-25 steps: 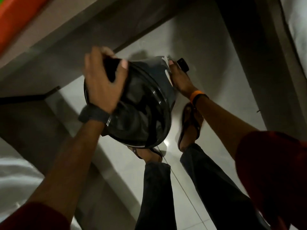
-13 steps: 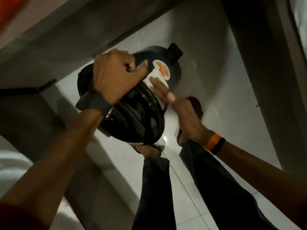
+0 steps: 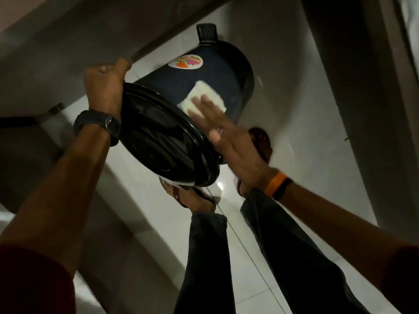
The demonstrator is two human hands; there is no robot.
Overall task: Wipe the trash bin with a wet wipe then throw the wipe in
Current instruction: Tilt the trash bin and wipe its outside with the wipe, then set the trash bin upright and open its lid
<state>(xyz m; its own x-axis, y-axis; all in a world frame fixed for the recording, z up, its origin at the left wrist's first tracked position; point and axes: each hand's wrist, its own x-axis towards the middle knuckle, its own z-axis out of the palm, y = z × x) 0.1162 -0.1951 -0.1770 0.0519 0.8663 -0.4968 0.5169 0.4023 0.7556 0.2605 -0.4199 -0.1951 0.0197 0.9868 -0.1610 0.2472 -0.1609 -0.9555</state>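
A dark blue pedal trash bin [image 3: 229, 71] with a black lid [image 3: 163, 141] is tilted, lid toward me, foot pedal [image 3: 206, 32] at the far end. A round colourful sticker [image 3: 187, 61] shows on its side. My left hand [image 3: 104, 87] grips the lid's rim at the upper left and holds the bin up. My right hand [image 3: 229, 132] lies flat with fingers straight, pressing a folded white wet wipe [image 3: 205, 96] against the bin's side below the sticker.
Glossy white floor tiles [image 3: 145, 191] lie below. My two legs in dark trousers and sandalled feet [image 3: 197, 200] stand under the bin. Grey furniture edges run along the left [image 3: 40, 155] and the right [image 3: 353, 109].
The bin has turned and tilted further, showing more of its blue side. My right hand slid the wipe from near the sticker down the side. My left hand shifted along the lid rim.
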